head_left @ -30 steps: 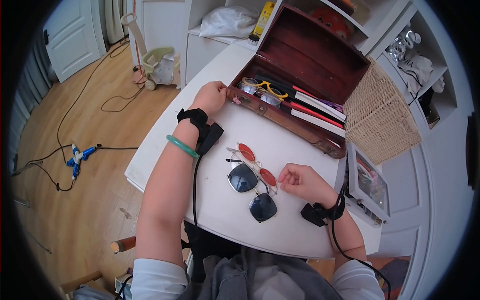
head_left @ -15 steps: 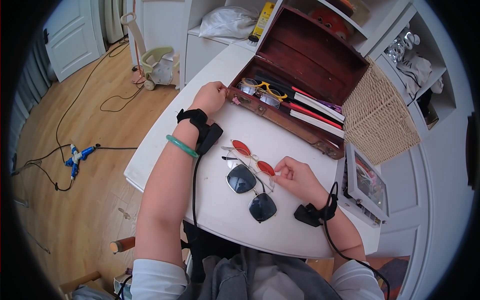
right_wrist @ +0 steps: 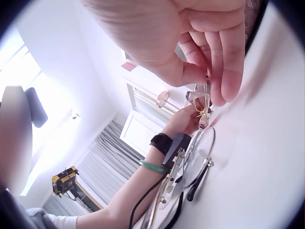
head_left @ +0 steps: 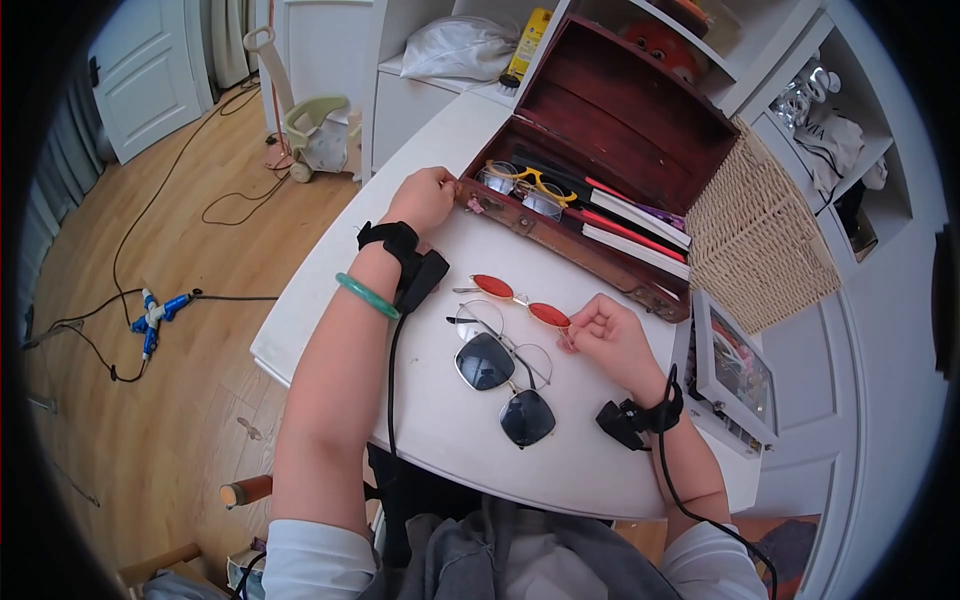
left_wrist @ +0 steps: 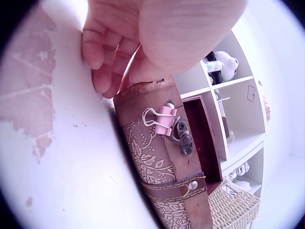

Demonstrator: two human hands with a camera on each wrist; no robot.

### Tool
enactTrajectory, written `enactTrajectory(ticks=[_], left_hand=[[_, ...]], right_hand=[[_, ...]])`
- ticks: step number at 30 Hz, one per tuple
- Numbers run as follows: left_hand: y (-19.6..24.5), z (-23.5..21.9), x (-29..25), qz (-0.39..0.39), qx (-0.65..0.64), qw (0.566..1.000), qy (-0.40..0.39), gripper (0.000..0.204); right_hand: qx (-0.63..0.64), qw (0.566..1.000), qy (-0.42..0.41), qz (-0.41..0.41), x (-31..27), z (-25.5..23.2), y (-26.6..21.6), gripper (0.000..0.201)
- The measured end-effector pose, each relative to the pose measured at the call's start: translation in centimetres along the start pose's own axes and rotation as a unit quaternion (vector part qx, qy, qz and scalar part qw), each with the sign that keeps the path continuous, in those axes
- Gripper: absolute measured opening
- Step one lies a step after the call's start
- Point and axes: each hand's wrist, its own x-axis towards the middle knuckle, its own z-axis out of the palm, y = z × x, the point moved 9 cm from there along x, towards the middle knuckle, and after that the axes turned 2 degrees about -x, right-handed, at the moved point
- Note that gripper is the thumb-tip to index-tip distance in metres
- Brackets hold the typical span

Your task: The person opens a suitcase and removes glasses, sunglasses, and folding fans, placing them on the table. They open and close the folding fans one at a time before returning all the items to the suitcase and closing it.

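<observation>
My right hand (head_left: 620,345) pinches the right end of the red-lensed sunglasses (head_left: 549,315) over the white table. Close below them lie clear round eyeglasses (head_left: 535,367) and square dark-lensed sunglasses (head_left: 486,361), which overlap each other. At the far left, my left hand (head_left: 420,200) grips the near left corner of an open reddish-brown chest (head_left: 578,250). A pink binder clip (left_wrist: 164,121) hangs by the chest's metal latch in the left wrist view. Inside the chest are yellow-framed glasses (head_left: 545,187), other glasses and several books (head_left: 640,218).
A woven basket (head_left: 765,235) stands right of the chest. A small glass-lidded case (head_left: 735,365) sits at the table's right side. White shelves (head_left: 425,105) rise behind. A cable (head_left: 391,400) runs from the left wrist over the table edge.
My right hand has taken hold of the red-lensed sunglasses and shifted them up and right, apart from the clear eyeglasses. The left hand stays at the chest corner.
</observation>
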Motion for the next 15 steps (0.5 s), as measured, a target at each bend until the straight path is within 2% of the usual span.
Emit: enactTrajectory(ticks=[10,14,15], left_hand=[[-0.4,0.1,0.2,-0.003,0.003,1.0,0.003,0.024],[-0.3,0.0,0.1,-0.006,0.009,1.0,0.003,0.024],[-0.3,0.0,0.0,-0.007,0.003,1.0,0.001,0.024]], right_hand=[[0.053,0.998,0.044,-0.006,-0.4,-3.0,-3.8,0.006],[0.079,0.993,0.069,-0.059,0.5,-4.4,-5.4,0.004],[0.092,0.988,0.099,-0.069,1.0,-5.0,-6.0,0.004]])
